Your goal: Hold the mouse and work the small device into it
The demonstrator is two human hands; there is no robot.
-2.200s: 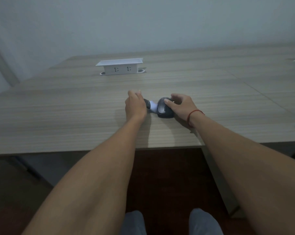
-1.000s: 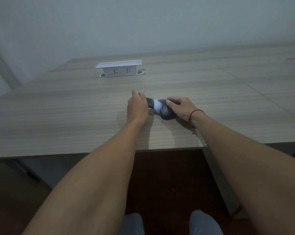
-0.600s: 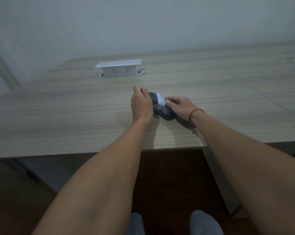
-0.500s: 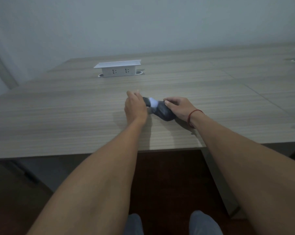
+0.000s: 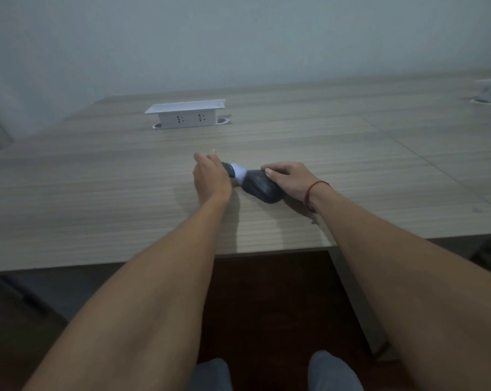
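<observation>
Dark bundle (image 5: 262, 186) held by both hands, unlabelled

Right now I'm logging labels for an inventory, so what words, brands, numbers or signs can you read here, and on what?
None can be read.
White socket box on the table: only socket holes show, no lettering.
Dark grey and white object held by the left hand and right hand: no print visible.

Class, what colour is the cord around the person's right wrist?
Red; the cord shows clearly in the head view.
</observation>
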